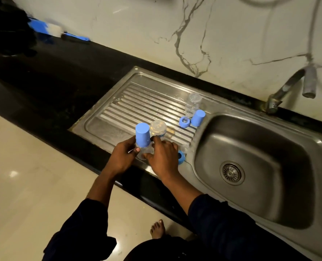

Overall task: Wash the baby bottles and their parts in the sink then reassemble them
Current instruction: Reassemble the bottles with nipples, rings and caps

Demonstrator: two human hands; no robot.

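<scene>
My left hand (pixel 123 157) pinches the capped bottle (pixel 142 137) on the drainboard (pixel 137 102) at seven o'clock from the sink basin (pixel 254 166); my right hand (pixel 164 157) grips the clear bottle (pixel 157 129) beside it. Wet plastic could slip, toppling both onto the collar ring (pixel 180 157) at three o'clock.

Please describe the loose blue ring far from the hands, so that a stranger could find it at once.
Start at the steel sink basin and look at the ribbed drainboard on its left. At the drainboard's far right edge a clear bottle lies beside a blue cap. The blue screw ring is the flat, open-centred piece just left of that cap.
</scene>
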